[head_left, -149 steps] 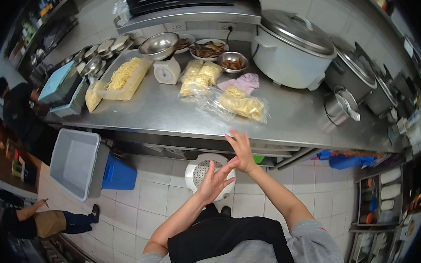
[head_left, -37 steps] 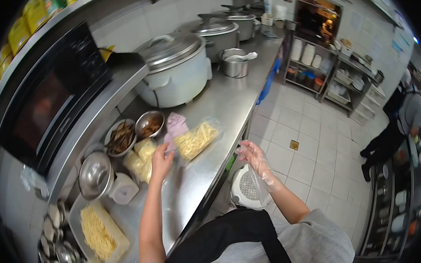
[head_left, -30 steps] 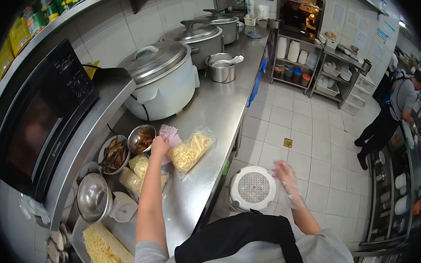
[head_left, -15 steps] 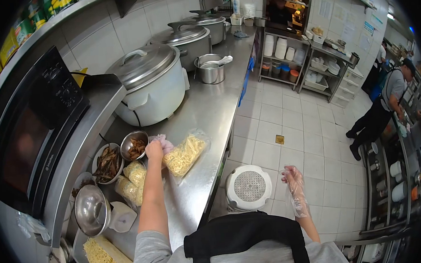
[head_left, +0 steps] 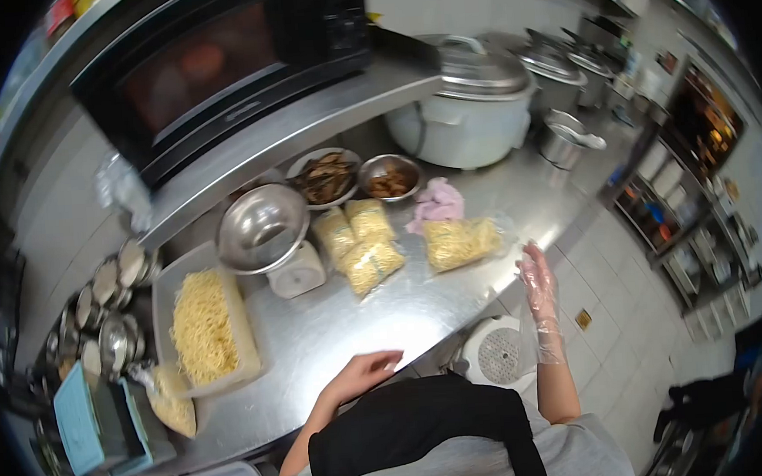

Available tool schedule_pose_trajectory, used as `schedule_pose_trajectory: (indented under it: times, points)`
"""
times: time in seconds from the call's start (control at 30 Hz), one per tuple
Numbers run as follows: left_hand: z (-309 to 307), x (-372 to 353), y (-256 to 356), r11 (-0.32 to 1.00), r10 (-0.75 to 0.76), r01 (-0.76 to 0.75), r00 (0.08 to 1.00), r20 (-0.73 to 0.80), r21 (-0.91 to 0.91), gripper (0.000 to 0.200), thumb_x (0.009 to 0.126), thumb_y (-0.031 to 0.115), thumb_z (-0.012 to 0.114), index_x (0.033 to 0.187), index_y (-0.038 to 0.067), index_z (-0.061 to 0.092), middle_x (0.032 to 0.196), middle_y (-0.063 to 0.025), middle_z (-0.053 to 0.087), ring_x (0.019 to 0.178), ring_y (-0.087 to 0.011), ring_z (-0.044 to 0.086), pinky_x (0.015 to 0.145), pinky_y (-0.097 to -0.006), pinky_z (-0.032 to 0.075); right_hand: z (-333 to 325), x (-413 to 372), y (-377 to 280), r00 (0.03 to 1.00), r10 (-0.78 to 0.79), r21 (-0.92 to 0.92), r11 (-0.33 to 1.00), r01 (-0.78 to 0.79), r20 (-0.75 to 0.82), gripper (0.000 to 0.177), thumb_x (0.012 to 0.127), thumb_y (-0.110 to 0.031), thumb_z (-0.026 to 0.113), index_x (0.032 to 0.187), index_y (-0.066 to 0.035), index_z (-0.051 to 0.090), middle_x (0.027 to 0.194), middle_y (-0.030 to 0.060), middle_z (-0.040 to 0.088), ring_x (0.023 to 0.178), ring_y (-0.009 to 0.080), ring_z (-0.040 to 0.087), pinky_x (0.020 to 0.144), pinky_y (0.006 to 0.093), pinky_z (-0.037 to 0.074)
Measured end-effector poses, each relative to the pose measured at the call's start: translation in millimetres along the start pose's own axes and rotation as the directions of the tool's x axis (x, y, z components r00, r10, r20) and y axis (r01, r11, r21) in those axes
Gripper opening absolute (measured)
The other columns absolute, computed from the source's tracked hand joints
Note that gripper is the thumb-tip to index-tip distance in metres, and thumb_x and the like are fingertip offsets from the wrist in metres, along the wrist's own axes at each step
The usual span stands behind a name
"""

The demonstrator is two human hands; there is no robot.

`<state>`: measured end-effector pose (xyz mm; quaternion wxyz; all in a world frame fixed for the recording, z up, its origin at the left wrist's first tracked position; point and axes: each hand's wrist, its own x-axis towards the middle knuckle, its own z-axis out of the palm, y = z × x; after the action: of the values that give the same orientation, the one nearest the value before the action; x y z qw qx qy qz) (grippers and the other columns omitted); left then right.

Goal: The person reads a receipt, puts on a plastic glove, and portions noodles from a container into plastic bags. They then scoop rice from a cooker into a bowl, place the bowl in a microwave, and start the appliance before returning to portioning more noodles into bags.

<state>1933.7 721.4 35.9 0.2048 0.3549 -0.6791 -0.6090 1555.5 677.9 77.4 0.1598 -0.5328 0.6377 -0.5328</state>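
Note:
My left hand [head_left: 367,371] is bare and holds nothing, its fingers extended over the front edge of the steel counter [head_left: 309,347]. My right hand [head_left: 538,282], in a clear plastic glove, is raised with fingers extended near the counter edge, beside a bag of noodles [head_left: 462,243]. A pink cloth [head_left: 438,203] lies behind that bag. Several more noodle bags [head_left: 372,265] sit mid-counter. Left of them a steel bowl [head_left: 263,229] rests on a white scale [head_left: 297,274]. A plastic tub [head_left: 250,355] holds loose noodles [head_left: 205,327].
A microwave [head_left: 222,64] sits on the shelf above. Big lidded pots [head_left: 466,124] stand at the back. Bowls of brown food [head_left: 325,178] are behind the bags. A white stool [head_left: 495,353] is below the counter. A blue-lidded box [head_left: 78,418] stands left.
The view has turned left, bringing the noodle tub and blue-lidded box into sight. My left hand has let go of the pink cloth and drawn back to the counter's front edge.

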Motion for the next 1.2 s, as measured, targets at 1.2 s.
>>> schedule_pose_trajectory:
  times: [1.2]
  points:
    - [-118.3,17.6,111.6,0.823,0.212,-0.253,0.967,0.139,0.509,0.021,0.075,0.025,0.068,0.080,0.006,0.059,0.120,-0.0166,0.054,0.112,-0.0304,0.050,0.094,-0.0404,0.037,108.4,3.0,-212.7,0.277,-0.356,0.146,0.810,0.568,0.893,0.018,0.071,-0.018,0.070,0.081,-0.005,0.063,0.083,0.0112,0.060,0.084,0.0270,0.057,0.073,0.0381,0.043]
